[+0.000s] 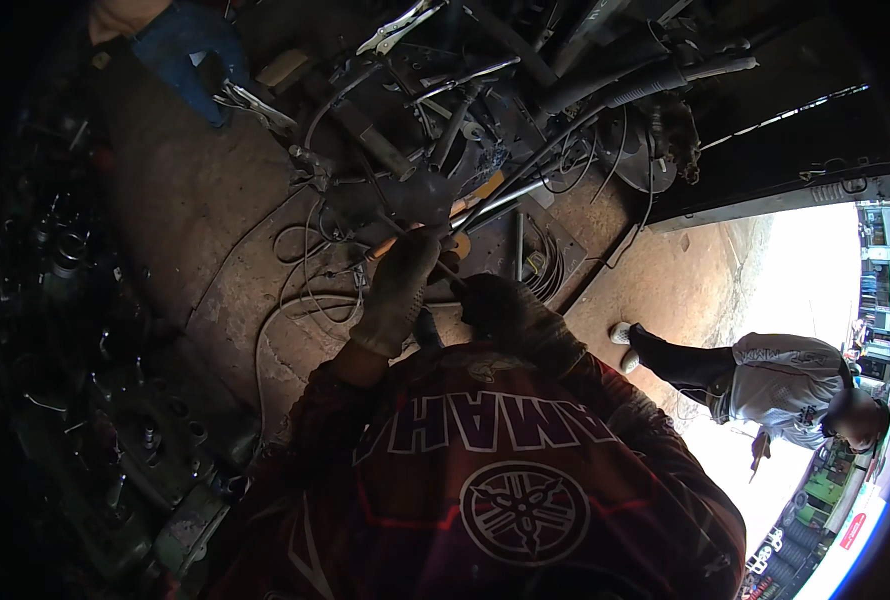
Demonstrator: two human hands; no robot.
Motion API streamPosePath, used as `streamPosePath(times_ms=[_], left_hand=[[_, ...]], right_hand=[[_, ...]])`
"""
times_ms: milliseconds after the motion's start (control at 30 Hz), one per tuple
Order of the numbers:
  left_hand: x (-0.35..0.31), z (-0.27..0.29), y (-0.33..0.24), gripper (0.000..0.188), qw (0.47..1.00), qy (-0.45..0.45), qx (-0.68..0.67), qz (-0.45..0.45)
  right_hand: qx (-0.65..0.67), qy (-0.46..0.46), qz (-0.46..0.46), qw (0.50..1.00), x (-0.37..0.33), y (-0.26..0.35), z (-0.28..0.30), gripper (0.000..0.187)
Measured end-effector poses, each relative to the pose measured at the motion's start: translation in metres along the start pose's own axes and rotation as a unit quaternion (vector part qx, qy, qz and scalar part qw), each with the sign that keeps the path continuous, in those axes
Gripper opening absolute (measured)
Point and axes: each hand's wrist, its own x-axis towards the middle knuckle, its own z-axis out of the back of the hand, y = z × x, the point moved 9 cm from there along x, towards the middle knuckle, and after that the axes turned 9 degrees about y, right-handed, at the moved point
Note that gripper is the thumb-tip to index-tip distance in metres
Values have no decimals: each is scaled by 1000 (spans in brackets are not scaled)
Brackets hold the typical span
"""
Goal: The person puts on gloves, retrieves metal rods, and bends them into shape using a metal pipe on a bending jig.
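The person's two gloved hands meet over the clutter low in front of the body, the left hand (pixel 402 288) raised a little farther forward than the right hand (pixel 505 308). A thin rod (pixel 449 271) spans the small gap between them, slanting from the left hand down to the right. The right hand is closed into a loose fist about the rod's lower end; the left hand's fingers are bent at its upper end, but the light is too dim to tell how firmly they grip. An orange handle (pixel 380 248) shows just beside the left hand, and a yellow disc (pixel 460 246) lies just beyond the gap. On the brown floor (pixel 190 200), a pale cable (pixel 263 345) loops to the left, while a dark coil of cable (pixel 553 262) lies beyond the right hand near a short upright-looking pipe (pixel 519 245). Farther off, a heap of metal bars and hoses carries locking pliers (pixel 393 30) near the top edge. At upper left, another person's blue-clothed leg (pixel 190 58) shows beside a second pair of pliers (pixel 257 104). To the right, a person in a pale top (pixel 780 375) stands by the bright opening.
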Motion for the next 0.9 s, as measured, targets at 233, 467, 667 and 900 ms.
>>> streamPosePath(times_ms=[233, 467, 667, 900], left_hand=[[-17, 52, -21, 36, 998, -13, 40, -36], [-53, 86, 22, 31, 985, -67, 148, 64], [-87, 120, 88, 31, 986, -108, 96, 87], [-123, 156, 124, 28, 984, -147, 55, 89]], right_hand=[[351, -119, -224, 901, 54, -97, 20, 56], [119, -189, -347, 911, 160, -153, 59, 80], [247, -268, -344, 866, 149, -178, 44, 70], [6, -237, -264, 935, 118, -218, 79, 64]])
